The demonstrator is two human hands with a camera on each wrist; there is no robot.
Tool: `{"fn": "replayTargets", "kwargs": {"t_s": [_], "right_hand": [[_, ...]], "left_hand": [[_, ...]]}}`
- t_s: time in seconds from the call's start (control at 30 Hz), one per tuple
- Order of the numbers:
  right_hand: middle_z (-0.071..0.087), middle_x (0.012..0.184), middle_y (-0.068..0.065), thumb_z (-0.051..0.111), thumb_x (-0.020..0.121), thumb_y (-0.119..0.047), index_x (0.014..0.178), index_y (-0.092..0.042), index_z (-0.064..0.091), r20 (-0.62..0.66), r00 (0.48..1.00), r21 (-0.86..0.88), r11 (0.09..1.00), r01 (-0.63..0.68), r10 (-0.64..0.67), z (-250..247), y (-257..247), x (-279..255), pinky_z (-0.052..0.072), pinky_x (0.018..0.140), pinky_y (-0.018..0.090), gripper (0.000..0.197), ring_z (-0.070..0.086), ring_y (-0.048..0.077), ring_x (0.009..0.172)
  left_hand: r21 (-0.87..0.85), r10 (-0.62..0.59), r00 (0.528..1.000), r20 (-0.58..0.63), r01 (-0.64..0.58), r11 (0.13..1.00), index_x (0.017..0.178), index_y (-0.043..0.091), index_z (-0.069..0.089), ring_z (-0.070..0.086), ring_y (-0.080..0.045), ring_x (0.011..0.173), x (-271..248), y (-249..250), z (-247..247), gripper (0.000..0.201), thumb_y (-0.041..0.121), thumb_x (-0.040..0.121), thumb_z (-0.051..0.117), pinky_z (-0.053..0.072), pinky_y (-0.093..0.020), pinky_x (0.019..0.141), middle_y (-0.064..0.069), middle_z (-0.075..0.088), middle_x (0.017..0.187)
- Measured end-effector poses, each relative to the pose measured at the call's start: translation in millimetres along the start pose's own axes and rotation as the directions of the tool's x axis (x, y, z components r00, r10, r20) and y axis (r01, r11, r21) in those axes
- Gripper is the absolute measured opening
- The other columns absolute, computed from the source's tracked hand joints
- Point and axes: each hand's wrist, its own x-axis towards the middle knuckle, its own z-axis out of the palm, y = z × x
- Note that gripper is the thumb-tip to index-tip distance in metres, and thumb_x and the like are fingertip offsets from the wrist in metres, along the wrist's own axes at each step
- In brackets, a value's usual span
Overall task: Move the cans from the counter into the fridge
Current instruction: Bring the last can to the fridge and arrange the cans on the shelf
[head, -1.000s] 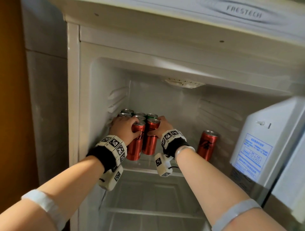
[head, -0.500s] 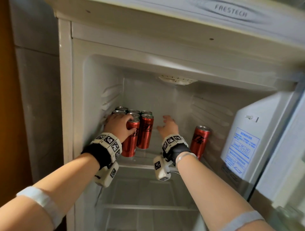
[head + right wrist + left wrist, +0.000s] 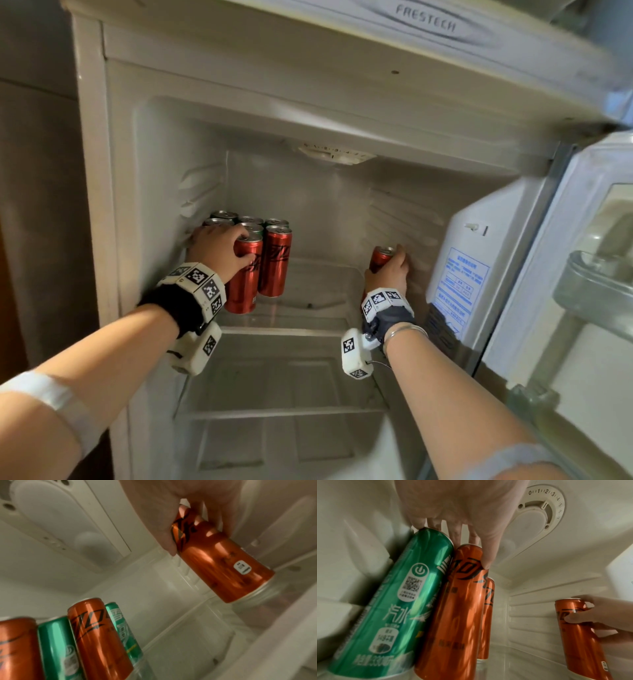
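A: What's at centre left of the head view?
B: A cluster of cans point(image 3: 253, 236) on the fridge shelf point(image 3: 308, 301). The left hand point(image 3: 219, 250) curls over the tops, thumb on the front red can point(image 3: 243, 277).
A: And right of centre?
B: The right hand point(image 3: 390, 274) grips a lone red can point(image 3: 380, 258) near the ribbed fridge wall point(image 3: 404, 219), well apart from the cluster. The door stands open at right.
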Motion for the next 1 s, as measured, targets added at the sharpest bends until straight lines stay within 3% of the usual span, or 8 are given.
{"fn": "replayTargets", "kwargs": {"t_s": [0.17,0.43,0.73,0.9,1.0], "right_hand": [[0.060,0.116,0.015,0.070,0.073,-0.024,0.123,-0.013,0.041,0.093,0.995,-0.048,0.998,-0.032,0.036,0,-15,-7,0.048,0.085,0.037,0.059,0.060,0.035,0.104],[0.065,0.106,0.005,0.074,0.069,-0.033,0.116,-0.017,0.047,0.324,0.934,0.067,0.988,0.138,-0.152,37,-51,-54,0.048,0.081,0.029,0.057,0.064,0.025,0.096],[0.064,0.109,0.005,0.074,0.071,-0.021,0.122,-0.016,0.043,0.440,0.867,0.168,0.970,0.175,-0.233,60,-72,-69,0.043,0.077,0.025,0.059,0.062,0.025,0.099],[0.053,0.123,0.011,0.074,0.072,-0.020,0.130,-0.012,0.039,0.445,0.859,0.122,0.967,0.224,-0.255,74,-81,-73,0.045,0.094,0.038,0.068,0.054,0.029,0.113],[0.051,0.126,0.012,0.072,0.074,-0.020,0.133,-0.011,0.036,0.427,0.865,0.122,0.965,0.234,-0.263,79,-82,-77,0.045,0.095,0.040,0.070,0.053,0.030,0.114]], "left_hand": [[-0.001,0.000,1.000,0.017,0.000,1.000,0.113,0.022,0.056,0.052,-0.029,0.112,0,-1,0,0.040,0.036,0.078,0.067,0.034,-0.038,0.098,-0.006,0.062,0.119],[-0.013,0.004,1.000,-0.028,-0.004,1.000,0.104,0.017,0.061,0.055,-0.033,0.107,1,1,1,0.026,0.035,0.093,0.044,0.036,-0.039,0.097,-0.011,0.066,0.111],[-0.024,0.000,0.999,-0.036,-0.001,1.000,0.109,0.016,0.060,0.053,-0.032,0.109,-1,2,1,0.027,0.034,0.092,0.048,0.036,-0.038,0.095,-0.011,0.065,0.112],[-0.016,0.002,0.999,-0.034,-0.003,1.000,0.110,0.017,0.059,0.052,-0.031,0.111,-1,2,0,0.028,0.036,0.091,0.048,0.034,-0.037,0.097,-0.010,0.064,0.113],[-0.028,0.015,0.999,-0.032,-0.016,0.999,0.108,0.016,0.059,0.053,-0.031,0.111,-2,2,1,0.028,0.035,0.090,0.049,0.036,-0.039,0.099,-0.010,0.064,0.113]]}}
